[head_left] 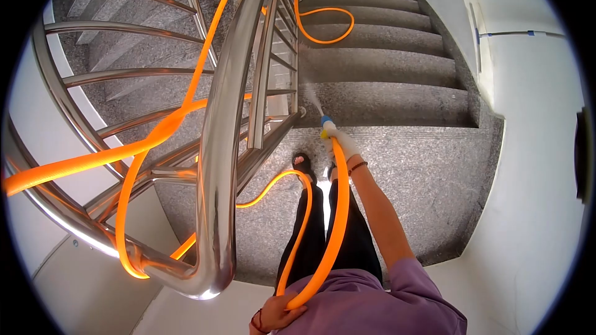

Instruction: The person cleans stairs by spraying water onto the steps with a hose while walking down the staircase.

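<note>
Grips a small blue-tipped spray nozzle [326, 121] near the middle of the view, at about one o'clock, with the right hand [341, 143] closed around it. Sends a fine whitish spray [312, 96] from the tip toward eleven o'clock, at grey speckled stone steps [385, 65]. Trails a bright orange flexible hose [335, 236] from the nozzle down to six o'clock. Holds the bend of the hose there, against the waist, in the left hand [277, 314], apparently with fingers curled around it. Stands on the grey landing [428, 174] in black open sandals [302, 164], black trousers [362, 242] and a mauve short-sleeved top [366, 301]. Has a curved polished-steel railing [218, 149] between eight and twelve o'clock, with more orange hose draped over its top, hooked round its lower rail at eight, and looped over the steps past twelve.
</note>
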Motion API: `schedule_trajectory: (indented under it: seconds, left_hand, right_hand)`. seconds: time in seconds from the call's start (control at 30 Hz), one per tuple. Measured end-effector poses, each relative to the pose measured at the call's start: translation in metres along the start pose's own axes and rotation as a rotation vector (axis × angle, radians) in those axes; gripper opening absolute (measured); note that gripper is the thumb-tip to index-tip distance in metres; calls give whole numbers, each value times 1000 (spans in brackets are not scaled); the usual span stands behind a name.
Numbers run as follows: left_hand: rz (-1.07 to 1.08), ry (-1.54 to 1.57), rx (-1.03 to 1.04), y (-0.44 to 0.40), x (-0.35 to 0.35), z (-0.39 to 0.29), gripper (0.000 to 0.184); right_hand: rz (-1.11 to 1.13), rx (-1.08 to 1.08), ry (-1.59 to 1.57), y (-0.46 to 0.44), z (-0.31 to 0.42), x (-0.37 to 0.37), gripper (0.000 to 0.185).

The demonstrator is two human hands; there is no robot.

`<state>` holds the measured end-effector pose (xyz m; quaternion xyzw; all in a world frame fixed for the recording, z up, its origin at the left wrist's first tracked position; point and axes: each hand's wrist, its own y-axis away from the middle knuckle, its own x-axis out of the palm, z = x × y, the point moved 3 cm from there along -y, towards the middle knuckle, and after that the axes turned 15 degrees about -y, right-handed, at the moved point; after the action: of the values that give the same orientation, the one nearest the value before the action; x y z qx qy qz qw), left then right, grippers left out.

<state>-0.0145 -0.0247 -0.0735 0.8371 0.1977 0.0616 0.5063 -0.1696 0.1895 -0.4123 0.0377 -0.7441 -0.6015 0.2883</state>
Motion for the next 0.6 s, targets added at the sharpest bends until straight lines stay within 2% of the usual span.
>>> schedule_trajectory:
  seconds: [0.07, 0.13, 0.27, 0.37, 0.43, 0.6]
  left_hand:
    - [25, -6, -19, 0, -1, 4, 41]
    - [41, 3, -19, -1, -2, 2, 41]
    - [68, -21, 9, -5, 0, -5, 43]
    - [95, -22, -9, -7, 0, -7, 44]
    - [83, -12, -23, -7, 1, -6, 45]
    - [41, -16, -22, -5, 3, -2, 48]
  right_hand:
    - [14, 29, -31, 1, 2, 2, 16]
    - [167, 53, -35, 6, 4, 7, 20]
    - [121, 20, 15, 10, 7, 9, 20]
    - [154, 46, -110, 3, 13, 3, 20]
    - [82, -49, -117, 2, 20, 1, 20]
    - [19, -119, -181, 18, 20, 7, 19]
